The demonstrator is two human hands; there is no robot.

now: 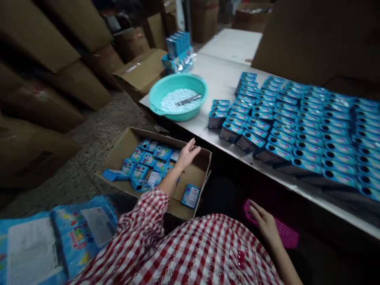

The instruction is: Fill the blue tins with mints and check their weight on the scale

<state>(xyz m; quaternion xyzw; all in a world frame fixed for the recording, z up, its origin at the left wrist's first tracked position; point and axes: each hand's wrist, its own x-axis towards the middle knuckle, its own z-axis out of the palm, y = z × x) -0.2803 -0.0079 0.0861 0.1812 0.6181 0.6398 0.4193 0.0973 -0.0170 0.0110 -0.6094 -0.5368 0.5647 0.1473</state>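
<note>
My left hand [187, 155] is open above the far right side of an open cardboard box [117, 148], its fingers stretched out and nothing in them. Inside the box lie several small blue printed boxes [148, 159], jumbled together. One more blue box [190, 196] lies apart in the near right corner. Low on the right, my right hand [265, 222] has its fingers closed at the edge of a flat magenta thing with pale printed lines [286, 234]. Part of that thing is hidden behind the hand, and its kind is unclear.
On the white table [216, 73], many blue cartons [308, 144] stand in rows. A turquoise basin [154, 97] holds small white pieces and a metal scoop-like tool [189, 100]. Blue printed bags [80, 233] lie at lower left. Large cardboard cartons [32, 138] line the left.
</note>
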